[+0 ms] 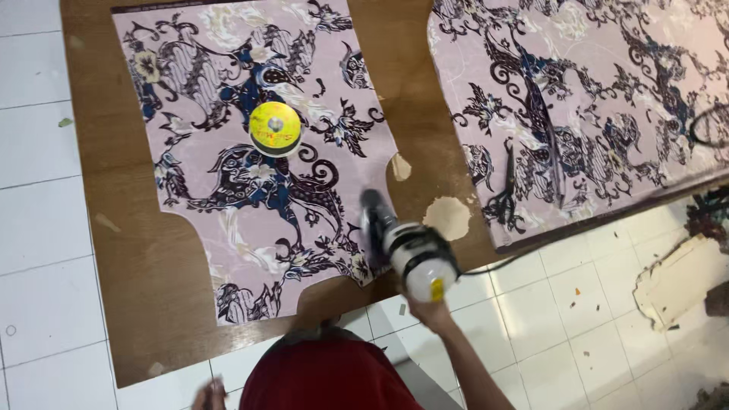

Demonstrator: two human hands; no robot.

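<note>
Gripping the electric fabric cutter [406, 247] from behind, our right hand [431, 311] is clenched on its rear; blade end ahead of the fingers at the cut batik piece [250, 159] edge. Best kept level. Left hand [209, 395]: fingers' state unclear. Yellow disc weight [275, 127] beyond

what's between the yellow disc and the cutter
Only patterned fabric, lying flat on the board between the disc and the cutter, in the head view.

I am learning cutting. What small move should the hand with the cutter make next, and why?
Probably ease the cutter forward along the edge of the fabric piece: the right hand holds it there, and the yellow disc sits on the piece.
</note>
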